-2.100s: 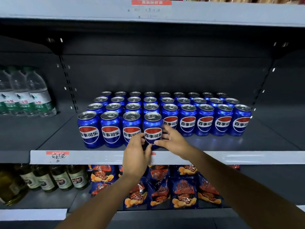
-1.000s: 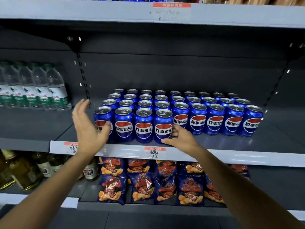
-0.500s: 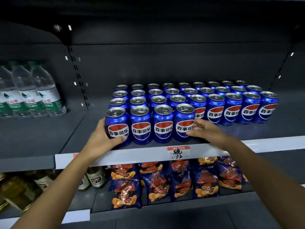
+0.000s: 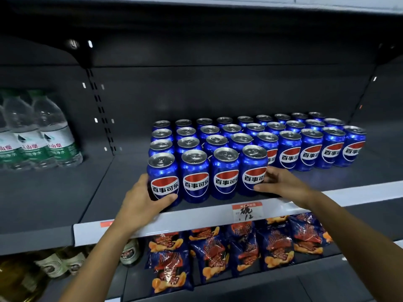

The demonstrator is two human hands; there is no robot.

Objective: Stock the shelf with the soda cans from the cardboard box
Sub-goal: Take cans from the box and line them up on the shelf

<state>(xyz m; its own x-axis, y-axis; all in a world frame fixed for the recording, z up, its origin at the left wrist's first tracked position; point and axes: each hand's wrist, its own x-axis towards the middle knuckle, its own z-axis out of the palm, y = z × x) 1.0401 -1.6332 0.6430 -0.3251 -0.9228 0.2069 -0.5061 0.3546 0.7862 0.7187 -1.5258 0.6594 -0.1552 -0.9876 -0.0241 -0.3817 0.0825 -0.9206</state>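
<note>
Currently — step: squaring up the front row of four cans [image 4: 209, 175] near the shelf [image 4: 152, 227] front lip; a judgement, from both hands bracketing that row.
Left hand [image 4: 141, 200]: fingers and thumb curled round the leftmost can [image 4: 163, 177] of the row.
Right hand [image 4: 281, 185]: fingers lie against the rightmost can [image 4: 254, 171]; whether they curl round it I cannot tell.
Next move: likely press the row together and line it up with the cans behind, labels kept forward.
Can count: four in front; behind them roughly thirty-odd in four rows, far ones too small to count surely.
Cardboard box: not in view.
Left of the cans: three water bottles [image 4: 39, 131] visible.
</note>
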